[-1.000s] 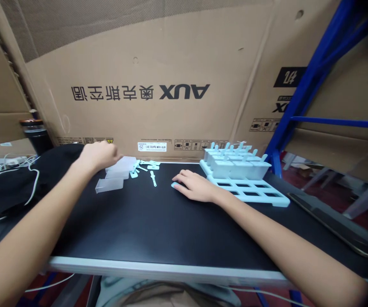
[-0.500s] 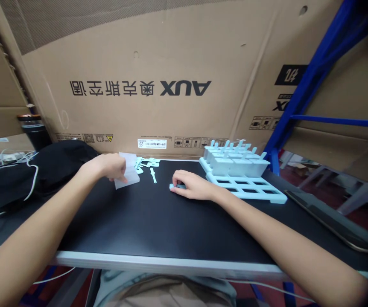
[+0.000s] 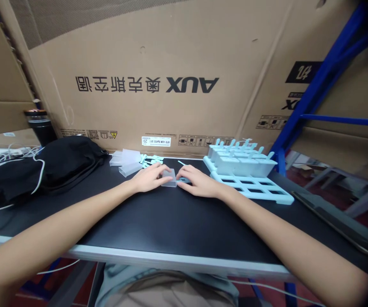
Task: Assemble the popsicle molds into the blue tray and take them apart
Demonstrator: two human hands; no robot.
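My left hand (image 3: 150, 177) is closed around a clear, box-shaped popsicle mould (image 3: 170, 179), which lies on its side on the black table. Opposite it, my right hand (image 3: 200, 181) pinches a light-blue popsicle stick lid (image 3: 182, 180) close to the mould's right end; my fingers partly hide the lid. Just beyond the right fingertips lies another thin blue stick (image 3: 182, 163). Several loose blue stick lids (image 3: 152, 160) are heaped behind my left hand. Beside them, to the left, rest more clear moulds (image 3: 128, 160).
To the right stands a light-blue mould rack (image 3: 278, 197), its back rows filled with lidded moulds (image 3: 243, 157) and its front slots bare. A black bag (image 3: 71, 162), cables and a dark bottle (image 3: 39, 125) occupy the left. A large cardboard box (image 3: 145, 51) rises behind.
My left hand has come right from the group of clear moulds, bringing one mould up to my right hand. The right hand stays near its place, still holding the blue lid.
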